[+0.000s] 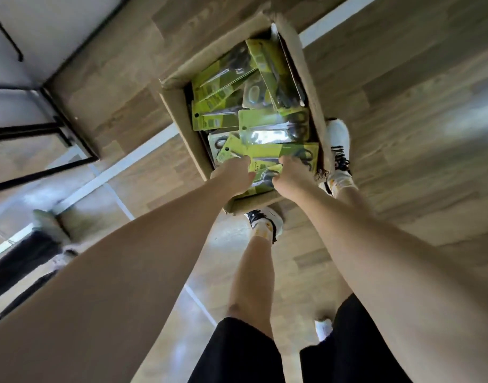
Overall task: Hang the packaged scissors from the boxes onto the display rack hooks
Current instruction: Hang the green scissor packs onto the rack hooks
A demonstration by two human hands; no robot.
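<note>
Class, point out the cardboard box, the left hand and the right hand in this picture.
cardboard box (179, 117): head view, on its left wall.
left hand (234, 172): head view, on the back of the hand.
right hand (291, 175): head view, on the back of the hand.

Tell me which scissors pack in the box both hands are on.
The yellow-green pack lying across the box's near end: left hand and right hand both grip its near edge. The other packs lie farther in, untouched.

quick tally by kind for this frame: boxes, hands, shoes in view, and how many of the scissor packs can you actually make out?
Cardboard box: 1
Hands in the box: 2, left hand and right hand
White shoes: 2, one and the other
Green scissor packs: roughly 9 distinguishable; they overlap, so no exact count
Total: about 14
</note>
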